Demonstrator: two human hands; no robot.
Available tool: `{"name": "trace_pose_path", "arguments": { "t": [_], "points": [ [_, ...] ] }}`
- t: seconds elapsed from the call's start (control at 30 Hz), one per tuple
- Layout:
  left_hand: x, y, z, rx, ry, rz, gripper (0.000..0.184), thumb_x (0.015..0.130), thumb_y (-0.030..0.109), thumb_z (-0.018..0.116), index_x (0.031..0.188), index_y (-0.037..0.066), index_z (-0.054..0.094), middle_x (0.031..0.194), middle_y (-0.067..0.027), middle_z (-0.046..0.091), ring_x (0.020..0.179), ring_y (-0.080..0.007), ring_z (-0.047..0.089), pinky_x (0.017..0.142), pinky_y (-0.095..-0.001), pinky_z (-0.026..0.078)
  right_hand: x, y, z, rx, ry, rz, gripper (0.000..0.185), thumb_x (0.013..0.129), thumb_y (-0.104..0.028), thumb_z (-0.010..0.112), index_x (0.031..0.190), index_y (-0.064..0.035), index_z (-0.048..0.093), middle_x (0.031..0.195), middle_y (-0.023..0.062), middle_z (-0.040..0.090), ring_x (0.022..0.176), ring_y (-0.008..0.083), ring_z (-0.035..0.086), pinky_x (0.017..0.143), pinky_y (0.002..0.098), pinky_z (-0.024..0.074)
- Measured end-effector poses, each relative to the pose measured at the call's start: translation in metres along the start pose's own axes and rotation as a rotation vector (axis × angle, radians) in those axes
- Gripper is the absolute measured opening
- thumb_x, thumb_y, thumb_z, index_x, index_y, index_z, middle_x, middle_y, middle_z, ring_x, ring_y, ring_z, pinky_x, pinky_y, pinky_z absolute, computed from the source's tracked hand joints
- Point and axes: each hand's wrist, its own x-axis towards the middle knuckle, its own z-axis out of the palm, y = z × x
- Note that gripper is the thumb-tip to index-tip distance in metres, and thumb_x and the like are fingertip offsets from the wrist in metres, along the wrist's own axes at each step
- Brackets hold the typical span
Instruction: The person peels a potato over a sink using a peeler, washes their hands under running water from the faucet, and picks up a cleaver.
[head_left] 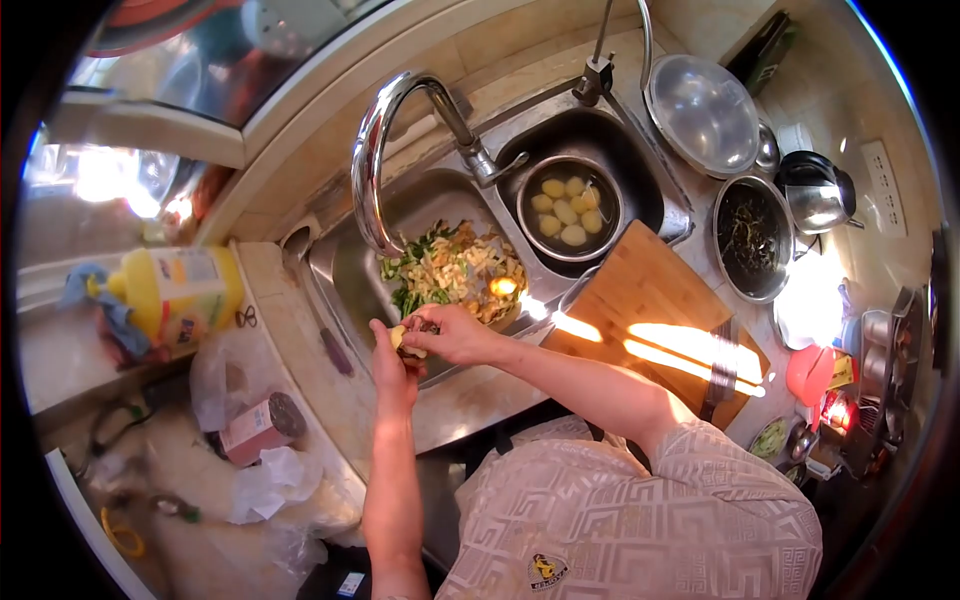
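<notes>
My left hand [392, 362] is closed around a potato [399, 338], whose pale yellow flesh shows between the fingers. My right hand [452, 334] is bent over the same potato from the right, fingers pinched together. Whether a small tool is in its grip is hidden. Both hands are over the front edge of the left sink basin [345, 262]. Just beyond them lies a heap of peelings and green scraps [458, 268]. In the right basin, a round metal pot [527, 212] holds several peeled potatoes [565, 212] in water.
The chrome faucet [372, 150] arches over the left basin. A wooden cutting board [640, 290] and a cleaver [722, 365] lie to the right. Beyond stand a bowl of dark strands [750, 235] and a kettle [815, 195]. A ladle [318, 290] and yellow jug [190, 290] are at left.
</notes>
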Motion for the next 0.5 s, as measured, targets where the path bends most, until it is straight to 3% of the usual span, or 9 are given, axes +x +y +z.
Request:
{"name": "trace_pose_path", "arguments": {
  "t": [0.17, 0.23, 0.3, 0.43, 0.47, 0.5],
  "points": [
    [0.005, -0.01, -0.013, -0.027, -0.021, 0.034, 0.045, 0.092, 0.052, 0.035, 0.088, 0.011, 0.053, 0.065, -0.0008, 0.053, 0.045, -0.0066, 0.045, 0.034, -0.0192, 0.029, -0.001, -0.006, -0.002, -0.18, 0.024, -0.165, 0.028, 0.081, -0.028, 0.066, 0.082, 0.0002, 0.061, 0.077, 0.0071, 0.06, 0.07, 0.0125, 0.056, 0.066, 0.028, 0.0457],
    [0.006, -0.008, -0.018, -0.057, -0.076, 0.002, 0.043, 0.093, 0.049, 0.036, 0.087, 0.011, 0.053, 0.065, -0.0012, 0.053, 0.043, -0.0069, 0.044, 0.034, -0.0194, 0.029, -0.002, -0.007, -0.003, 0.179, 0.0, 0.229, 0.029, 0.083, -0.028, 0.065, 0.077, 0.0, 0.059, 0.076, 0.0068, 0.059, 0.067, 0.0108, 0.056, 0.058, 0.0262, 0.0473],
    [0.005, -0.003, -0.018, -0.142, -0.241, -0.178, 0.038, 0.094, 0.045, 0.037, 0.086, 0.011, 0.053, 0.062, -0.0024, 0.051, 0.04, -0.008, 0.039, 0.033, -0.0193, 0.026, -0.001, -0.005, -0.002, 0.281, 0.01, 0.291, 0.029, 0.084, -0.028, 0.064, 0.075, -0.0007, 0.059, 0.075, 0.0065, 0.059, 0.066, 0.01, 0.056, 0.056, 0.0255, 0.0487],
    [0.002, -0.004, -0.019, -0.269, -0.225, -0.203, 0.039, 0.094, 0.045, 0.036, 0.086, 0.011, 0.053, 0.061, -0.0036, 0.049, 0.039, -0.009, 0.036, 0.033, -0.0201, 0.025, 0.009, 0.007, -0.004, 0.497, 0.126, 0.42, 0.026, 0.086, -0.027, 0.062, 0.082, -0.0019, 0.057, 0.077, 0.0058, 0.059, 0.067, 0.0108, 0.057, 0.055, 0.0265, 0.0542],
    [0.003, -0.009, -0.032, -0.311, -0.412, -0.134, 0.041, 0.094, 0.047, 0.034, 0.086, 0.011, 0.053, 0.06, -0.004, 0.048, 0.039, -0.009, 0.036, 0.034, -0.0206, 0.025, 0.009, 0.006, -0.006, 0.598, 0.204, 0.49, 0.026, 0.086, -0.027, 0.061, 0.085, -0.0016, 0.057, 0.078, 0.0059, 0.059, 0.068, 0.0115, 0.057, 0.055, 0.0266, 0.0547],
    [0.006, -0.012, -0.043, -0.347, -0.598, -0.061, 0.044, 0.094, 0.049, 0.032, 0.086, 0.011, 0.053, 0.06, -0.0045, 0.048, 0.04, -0.0091, 0.036, 0.034, -0.021, 0.025, 0.008, 0.005, -0.012, 0.5, 0.153, 0.465, 0.024, 0.086, -0.026, 0.061, 0.089, -0.0023, 0.056, 0.082, 0.0069, 0.061, 0.07, 0.0139, 0.059, 0.062, 0.0256, 0.0538]
  ]
}}
